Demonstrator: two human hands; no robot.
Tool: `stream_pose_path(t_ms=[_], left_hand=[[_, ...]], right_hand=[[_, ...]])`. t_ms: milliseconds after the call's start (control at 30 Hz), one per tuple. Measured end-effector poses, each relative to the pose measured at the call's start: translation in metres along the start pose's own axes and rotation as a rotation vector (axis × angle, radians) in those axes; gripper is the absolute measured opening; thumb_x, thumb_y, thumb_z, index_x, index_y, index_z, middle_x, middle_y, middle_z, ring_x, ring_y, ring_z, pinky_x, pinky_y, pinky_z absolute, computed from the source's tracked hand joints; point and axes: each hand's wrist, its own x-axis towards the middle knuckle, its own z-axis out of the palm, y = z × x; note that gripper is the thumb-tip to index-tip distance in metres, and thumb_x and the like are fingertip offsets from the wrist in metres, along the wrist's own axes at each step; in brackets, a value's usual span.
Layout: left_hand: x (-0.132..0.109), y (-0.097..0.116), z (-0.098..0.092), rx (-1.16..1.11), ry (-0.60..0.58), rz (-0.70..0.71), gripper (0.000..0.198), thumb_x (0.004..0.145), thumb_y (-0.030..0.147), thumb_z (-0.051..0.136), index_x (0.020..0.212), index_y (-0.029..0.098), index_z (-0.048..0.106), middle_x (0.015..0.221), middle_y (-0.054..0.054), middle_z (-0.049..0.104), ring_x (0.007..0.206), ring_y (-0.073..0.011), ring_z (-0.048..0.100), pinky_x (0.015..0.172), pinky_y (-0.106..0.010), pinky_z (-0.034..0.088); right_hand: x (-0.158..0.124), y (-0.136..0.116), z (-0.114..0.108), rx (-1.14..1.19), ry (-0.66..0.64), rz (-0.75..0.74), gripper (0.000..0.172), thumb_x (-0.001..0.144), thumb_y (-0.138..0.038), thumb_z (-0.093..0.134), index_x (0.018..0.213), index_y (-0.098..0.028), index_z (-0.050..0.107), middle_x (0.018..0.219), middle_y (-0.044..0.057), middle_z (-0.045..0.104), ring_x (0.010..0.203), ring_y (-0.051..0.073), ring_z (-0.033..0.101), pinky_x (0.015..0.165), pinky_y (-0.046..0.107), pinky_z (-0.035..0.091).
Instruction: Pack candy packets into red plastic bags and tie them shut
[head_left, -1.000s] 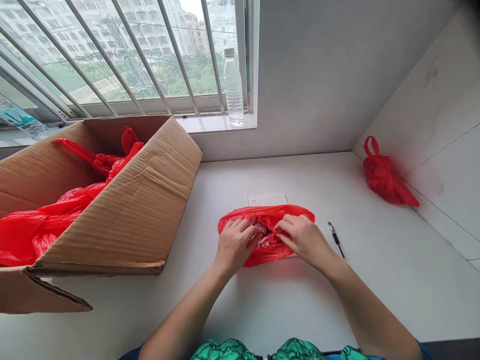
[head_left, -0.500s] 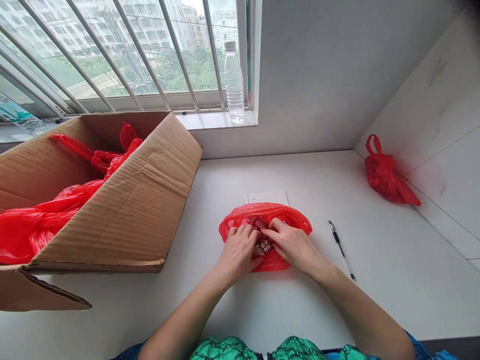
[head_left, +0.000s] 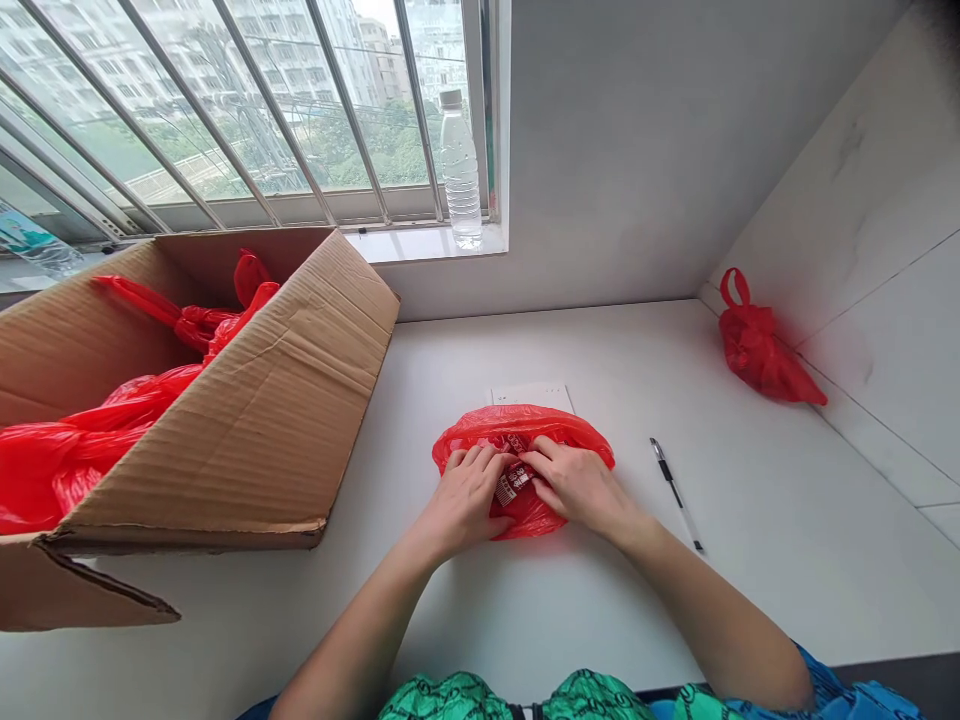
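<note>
A small red plastic bag (head_left: 525,428) lies on the white table (head_left: 585,600) in front of me. Both hands rest on its near side. My left hand (head_left: 466,492) has its fingers curled over the bag's left part. My right hand (head_left: 576,484) presses on the right part, fingers bent. Between the fingertips shows a dark red packet with a barcode label (head_left: 511,484), which both hands pinch through or inside the bag.
A large open cardboard box (head_left: 225,420) with several red bags (head_left: 90,440) fills the left. A black pen (head_left: 675,492) lies right of my hands. Another tied red bag (head_left: 757,345) sits at the right wall. A white card (head_left: 531,396) lies behind the bag; a water bottle (head_left: 460,170) stands on the sill.
My hands have drawn closer together over the bag. The bag has been gathered narrower, and the packet now shows its barcode between my fingertips.
</note>
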Motion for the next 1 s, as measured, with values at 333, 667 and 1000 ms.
stream_pose_path(t_ms=[333, 667, 1000], left_hand=[[-0.004, -0.014, -0.009, -0.208, 0.149, -0.039, 0.095, 0.079, 0.049, 0.073, 0.155, 0.026, 0.021, 0.132, -0.014, 0.06, 0.118, -0.0318, 0.057, 0.1, -0.048, 0.043], [-0.002, 0.01, -0.02, -0.863, 0.257, -0.102, 0.031, 0.095, 0.039, 0.058, 0.074, 0.017, 0.055, 0.074, -0.002, 0.064, 0.068, -0.0135, 0.059, 0.065, -0.025, 0.047], [0.002, 0.011, -0.018, -0.93, 0.269, -0.116, 0.039, 0.098, 0.043, 0.051, 0.072, 0.015, 0.06, 0.071, -0.003, 0.061, 0.066, -0.013, 0.052, 0.061, -0.024, 0.042]], right_hand=[[-0.001, 0.007, -0.021, 0.887, 0.374, 0.104, 0.024, 0.1, -0.036, 0.053, 0.106, -0.024, 0.073, 0.1, 0.006, 0.07, 0.081, 0.015, 0.066, 0.071, 0.027, 0.054], [0.006, -0.011, -0.014, 1.634, 0.183, 0.324, 0.034, 0.091, -0.054, 0.062, 0.1, -0.022, 0.07, 0.089, 0.003, 0.07, 0.076, 0.016, 0.064, 0.069, 0.029, 0.054], [0.01, -0.012, -0.006, 1.643, 0.134, 0.336, 0.039, 0.083, -0.038, 0.076, 0.116, -0.022, 0.062, 0.111, 0.007, 0.073, 0.1, 0.023, 0.07, 0.08, 0.035, 0.058]])
